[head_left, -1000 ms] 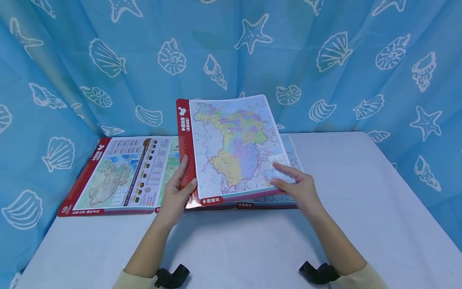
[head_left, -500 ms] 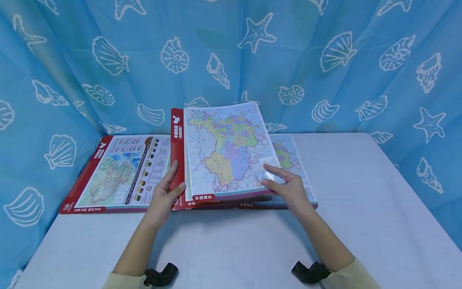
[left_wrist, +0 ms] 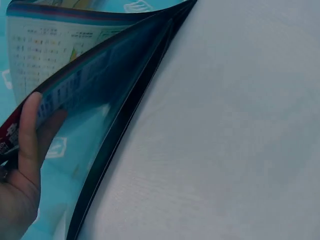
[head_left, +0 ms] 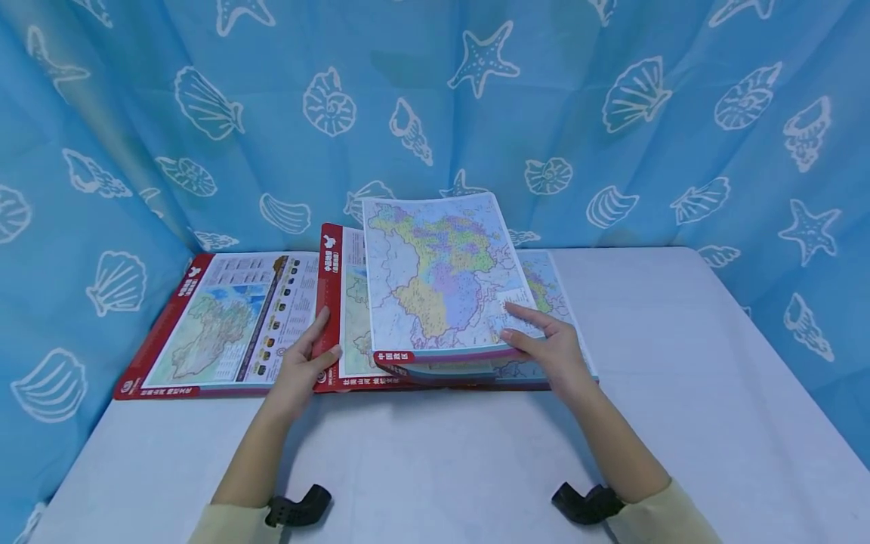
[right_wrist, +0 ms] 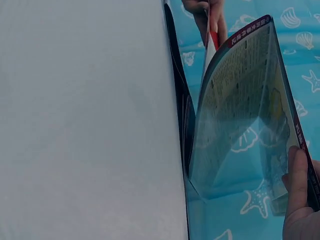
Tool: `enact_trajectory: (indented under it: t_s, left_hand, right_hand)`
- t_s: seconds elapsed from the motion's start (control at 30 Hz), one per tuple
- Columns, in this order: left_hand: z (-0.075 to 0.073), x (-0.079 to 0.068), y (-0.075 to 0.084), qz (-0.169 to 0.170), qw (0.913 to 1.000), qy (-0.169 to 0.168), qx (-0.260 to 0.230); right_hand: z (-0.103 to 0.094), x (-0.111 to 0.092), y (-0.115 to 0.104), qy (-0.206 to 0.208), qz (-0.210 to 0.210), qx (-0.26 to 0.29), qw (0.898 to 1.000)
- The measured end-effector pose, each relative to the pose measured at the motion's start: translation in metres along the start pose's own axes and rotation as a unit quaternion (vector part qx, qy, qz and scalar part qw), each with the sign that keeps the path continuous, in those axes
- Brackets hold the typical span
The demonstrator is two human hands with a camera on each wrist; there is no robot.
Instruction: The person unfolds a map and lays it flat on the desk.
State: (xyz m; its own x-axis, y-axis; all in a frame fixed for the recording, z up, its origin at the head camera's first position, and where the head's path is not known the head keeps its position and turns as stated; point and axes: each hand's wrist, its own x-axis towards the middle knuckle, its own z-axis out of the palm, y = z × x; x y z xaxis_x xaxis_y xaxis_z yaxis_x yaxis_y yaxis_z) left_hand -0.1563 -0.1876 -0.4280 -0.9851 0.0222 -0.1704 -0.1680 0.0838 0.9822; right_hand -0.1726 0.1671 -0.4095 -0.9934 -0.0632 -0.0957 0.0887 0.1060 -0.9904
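My left hand (head_left: 299,374) pinches the red-striped left edge of a laminated folding map (head_left: 448,279). On the right, my right hand (head_left: 553,351) pinches the lower right side of its top panel, thumb on the printed face. That panel is tilted up and shifted right, so a lower printed panel (head_left: 356,325) shows beside the red strip. In the left wrist view, my left hand (left_wrist: 25,175) grips the map's raised edge (left_wrist: 75,62). The right wrist view shows my right hand (right_wrist: 300,200) on the other edge, with the panels (right_wrist: 235,85) bowed apart.
Another red-edged map (head_left: 224,340) lies flat on the left of the white-covered table (head_left: 652,363). A map sheet (head_left: 553,283) lies under the held one at right. A blue shell-patterned curtain (head_left: 408,68) stands behind. Black curved pieces (head_left: 587,502) sit at both wrists.
Both hands first came left and lower with the map. Then the top panel slid right with my right hand, away from the red strip, uncovering the panel beneath.
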Motion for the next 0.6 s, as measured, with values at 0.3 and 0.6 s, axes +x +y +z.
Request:
enact_trajectory:
  t_s: [0.3,0.6]
  left_hand:
    - [-0.009,0.000,-0.005,0.001,0.9989,-0.032,0.033]
    - [-0.015,-0.002,-0.002,0.000,0.9981,-0.027,0.056]
  right_hand:
    - [-0.011,-0.001,-0.005,0.016,-0.002,-0.027,1.000]
    - [-0.022,-0.004,-0.015,0.030,0.000,-0.026,0.999]
